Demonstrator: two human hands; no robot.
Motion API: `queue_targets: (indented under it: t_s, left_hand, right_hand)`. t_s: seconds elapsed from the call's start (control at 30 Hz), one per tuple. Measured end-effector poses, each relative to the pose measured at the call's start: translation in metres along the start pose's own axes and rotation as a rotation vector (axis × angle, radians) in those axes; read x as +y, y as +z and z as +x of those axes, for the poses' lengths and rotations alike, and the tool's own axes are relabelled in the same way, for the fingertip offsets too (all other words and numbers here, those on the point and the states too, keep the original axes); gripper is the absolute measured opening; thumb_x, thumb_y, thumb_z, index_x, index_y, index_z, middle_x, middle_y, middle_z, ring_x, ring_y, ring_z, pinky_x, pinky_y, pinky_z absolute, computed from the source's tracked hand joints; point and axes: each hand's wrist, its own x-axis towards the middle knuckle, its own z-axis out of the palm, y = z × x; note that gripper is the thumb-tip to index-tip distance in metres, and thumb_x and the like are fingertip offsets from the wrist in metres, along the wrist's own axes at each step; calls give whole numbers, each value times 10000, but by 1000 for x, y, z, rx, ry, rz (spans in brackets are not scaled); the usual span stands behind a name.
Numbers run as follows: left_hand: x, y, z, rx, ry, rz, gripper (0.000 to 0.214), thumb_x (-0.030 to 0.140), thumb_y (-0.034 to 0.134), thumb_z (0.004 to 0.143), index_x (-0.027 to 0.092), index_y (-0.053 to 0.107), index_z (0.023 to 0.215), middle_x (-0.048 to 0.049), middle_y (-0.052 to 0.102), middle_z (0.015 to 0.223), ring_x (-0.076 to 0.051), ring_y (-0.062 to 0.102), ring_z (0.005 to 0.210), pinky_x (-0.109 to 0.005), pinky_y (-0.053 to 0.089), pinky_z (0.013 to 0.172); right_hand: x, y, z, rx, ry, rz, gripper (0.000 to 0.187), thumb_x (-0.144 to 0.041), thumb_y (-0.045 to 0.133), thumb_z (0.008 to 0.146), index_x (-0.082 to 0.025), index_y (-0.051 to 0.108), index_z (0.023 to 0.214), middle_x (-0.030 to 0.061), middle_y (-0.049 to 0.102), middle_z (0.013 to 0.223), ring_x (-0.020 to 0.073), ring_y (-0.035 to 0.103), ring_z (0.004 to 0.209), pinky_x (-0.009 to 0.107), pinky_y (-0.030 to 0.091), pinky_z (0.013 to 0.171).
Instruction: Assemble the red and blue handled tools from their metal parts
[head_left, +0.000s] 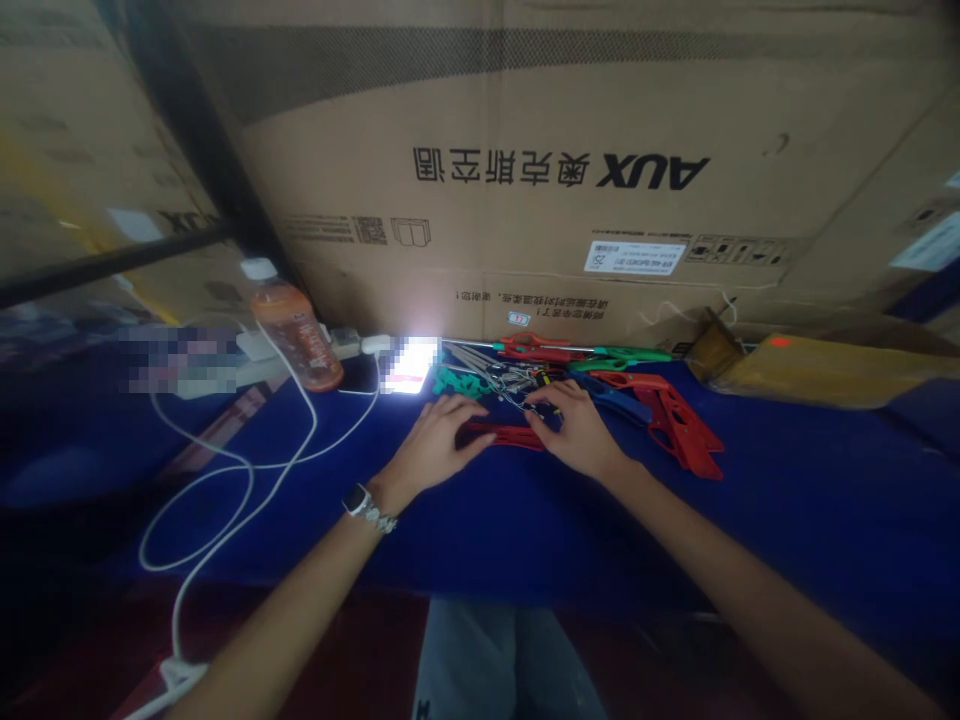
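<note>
A red plastic handle piece point(501, 435) lies flat on the blue cloth point(787, 520) between my hands. My left hand point(436, 442) rests on its left end, fingers stretched over it. My right hand point(574, 425) presses its right end, and the fingertips pinch toward small metal parts point(517, 385) just beyond; what they hold is too small to name. A watch sits on my left wrist.
More red handles point(679, 425), green ones point(626, 354) and a blue one lie behind and right. An orange drink bottle point(296, 330), a lit phone, a power strip and white cables point(247, 480) sit left. Large cardboard boxes point(562, 170) wall the back.
</note>
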Motion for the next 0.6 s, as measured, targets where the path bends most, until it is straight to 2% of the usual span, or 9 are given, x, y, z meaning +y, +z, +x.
queue_targets:
  t_s: [0.1,0.17,0.3,0.33,0.43,0.6]
  left_hand:
    - [-8,-8,19,65,-25,-22,158,276,543,973,205,676,1019,-63,706,1021,-233,643,996,-392,500,923]
    - [-16,-10,33,106,-56,8,143,222,543,952,193,677,995,-73,707,1019,-241,645,976,-392,511,891]
    - [-27,-5,50,233,-180,34,138,210,546,936,187,681,957,-75,717,980,-244,652,902,-388,518,840]
    - [-28,-2,51,267,-195,25,140,210,545,937,186,682,954,-74,717,972,-242,651,899,-384,517,840]
    - [-32,3,47,312,-177,-27,135,212,548,940,190,681,954,-65,715,973,-226,648,915,-361,511,852]
    - [-37,1,38,299,-138,-92,120,194,559,936,196,666,882,-35,702,898,-188,631,834,-321,501,798]
  right_hand:
    - [3,4,26,-28,44,-51,71,-226,622,856,-203,689,861,50,732,940,246,610,968,373,449,882]
    - [1,9,48,-66,88,-132,110,-236,605,864,-201,698,817,59,734,930,249,618,978,365,451,873]
    - [-10,26,96,-224,153,-317,190,-287,577,881,-203,742,924,85,736,1057,262,618,1060,376,447,916]
    - [-12,31,107,-283,155,-368,204,-300,578,880,-213,747,952,88,735,1082,267,615,1083,382,443,928]
    - [-17,47,134,-338,154,-416,230,-328,644,833,-197,761,980,135,728,1134,309,601,1138,413,437,942]
    - [-18,61,154,-407,149,-453,278,-361,695,809,-159,761,988,166,740,1098,316,611,1139,425,417,977]
